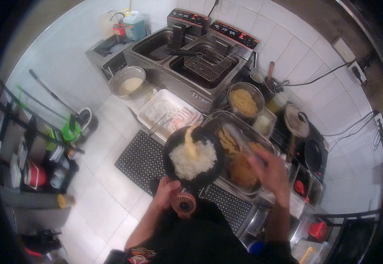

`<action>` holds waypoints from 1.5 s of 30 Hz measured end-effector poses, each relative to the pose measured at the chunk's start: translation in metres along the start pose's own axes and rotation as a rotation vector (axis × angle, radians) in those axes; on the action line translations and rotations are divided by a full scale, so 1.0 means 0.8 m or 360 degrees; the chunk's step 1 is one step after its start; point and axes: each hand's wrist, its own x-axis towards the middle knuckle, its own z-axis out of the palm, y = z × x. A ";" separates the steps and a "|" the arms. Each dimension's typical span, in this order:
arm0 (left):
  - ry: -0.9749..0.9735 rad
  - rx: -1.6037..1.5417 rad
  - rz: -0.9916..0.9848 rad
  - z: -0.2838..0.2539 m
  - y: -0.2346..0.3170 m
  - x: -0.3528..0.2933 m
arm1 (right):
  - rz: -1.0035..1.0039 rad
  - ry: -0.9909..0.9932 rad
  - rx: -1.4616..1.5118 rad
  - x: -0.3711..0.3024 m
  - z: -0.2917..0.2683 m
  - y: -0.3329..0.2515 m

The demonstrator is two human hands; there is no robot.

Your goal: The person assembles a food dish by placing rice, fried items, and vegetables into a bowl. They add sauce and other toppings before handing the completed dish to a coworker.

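My left hand [167, 192] is closed on the near left edge of a black bowl [169, 151] in the middle of the view. White rice [187, 166] fills the bowl, and one golden battered piece, like tempura shrimp [190, 141], lies on its far part. Held in my right hand [269, 174], metal tongs [241, 140], smeared by motion, reach over a metal tray [262, 137]. Inside that tray are long golden fried pieces [227, 141] and browner breaded pieces [241, 169]. Whether the tong tips touch any food I cannot tell.
Beyond the bowl stand a white tray [142, 113] of flour and pinkish pieces, a batter bowl [113, 86] and a deep fryer [191, 81] with a wire basket [209, 61]. A crumb-filled sieve [243, 102] and lidded pot [296, 119] are right. A small fan [184, 204] hangs at my chest.
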 end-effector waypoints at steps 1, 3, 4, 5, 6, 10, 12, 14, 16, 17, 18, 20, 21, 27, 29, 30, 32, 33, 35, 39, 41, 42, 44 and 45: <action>0.0046 0.0007 0.0035 -0.003 0.001 -0.003 | 0.0023 0.0039 -0.0077 0.013 0.001 0.021; 0.0296 0.0044 -0.0026 -0.008 0.002 -0.004 | 0.0039 0.0012 -0.0278 0.031 0.016 0.060; 0.0200 0.0062 -0.0006 -0.011 0.004 -0.003 | 0.0035 -0.0053 -0.0401 0.040 0.028 0.076; 0.0140 0.0064 0.0000 -0.014 0.005 -0.002 | 0.0100 -0.0161 -0.0552 0.047 0.038 0.090; 0.0156 0.0075 -0.0023 -0.016 0.005 -0.001 | 0.0070 -0.0198 -0.0588 0.052 0.048 0.102; 0.0144 0.0081 0.0080 -0.022 0.005 -0.003 | 0.0057 -0.0244 -0.0709 0.057 0.068 0.121; 0.0079 0.0035 0.0132 -0.026 0.009 -0.003 | 0.0000 -0.0158 -0.0687 0.054 0.059 0.113; 0.0201 0.0106 0.0050 -0.030 0.014 -0.004 | -0.0010 -0.0118 -0.0650 0.046 0.035 0.096; 0.0237 0.0144 0.0027 -0.034 0.017 -0.005 | -0.0024 -0.0107 -0.0664 0.033 -0.003 0.072; 0.0221 0.0160 0.0022 -0.035 0.018 -0.004 | -0.0188 -0.0013 -0.0632 0.030 -0.020 0.056; 0.0248 0.0159 0.0033 -0.036 0.019 -0.003 | -0.0349 0.0082 -0.0597 0.027 -0.035 0.040; 0.0200 0.0110 0.0040 -0.037 0.018 0.002 | -0.0646 0.0164 -0.0651 0.019 -0.064 0.008; 0.0188 0.0080 0.0045 -0.037 0.018 0.005 | -0.0785 0.0151 -0.0745 0.019 -0.075 -0.006; -0.0045 0.0420 -0.0164 -0.046 0.025 0.007 | -0.1532 0.0010 -0.1158 0.041 -0.076 -0.070; 0.0078 0.0469 -0.0216 -0.045 0.023 -0.001 | -0.1634 -0.0069 -0.1158 0.047 -0.069 -0.085; 0.0199 0.0506 -0.0285 -0.044 0.022 -0.005 | -0.1695 -0.0082 -0.1151 0.050 -0.066 -0.091; 0.0095 0.0508 -0.0243 -0.042 0.020 -0.014 | -0.1818 -0.0065 -0.1107 0.058 -0.059 -0.099; 0.0060 0.0506 -0.0221 -0.041 0.020 -0.017 | -0.1879 -0.0035 -0.1070 0.064 -0.053 -0.101; 0.0111 0.0546 -0.0270 -0.040 0.018 -0.023 | -0.1932 -0.0001 -0.1072 0.071 -0.046 -0.102; 0.0224 0.0383 -0.0296 -0.041 0.012 -0.020 | -0.1751 -0.0063 -0.1151 0.073 -0.057 -0.088; 0.0023 0.0244 -0.0139 -0.045 0.009 -0.020 | -0.1402 -0.0159 -0.1103 0.068 -0.068 -0.070; -0.0034 0.0170 -0.0077 -0.046 0.008 -0.021 | -0.1135 -0.0212 -0.1056 0.065 -0.073 -0.056; 0.0048 0.0175 -0.0030 -0.050 0.008 -0.021 | -0.0693 -0.0248 -0.0882 0.059 -0.076 -0.020; 0.0062 0.0142 0.0046 -0.053 0.009 -0.020 | -0.0518 -0.0232 -0.0758 0.059 -0.064 0.001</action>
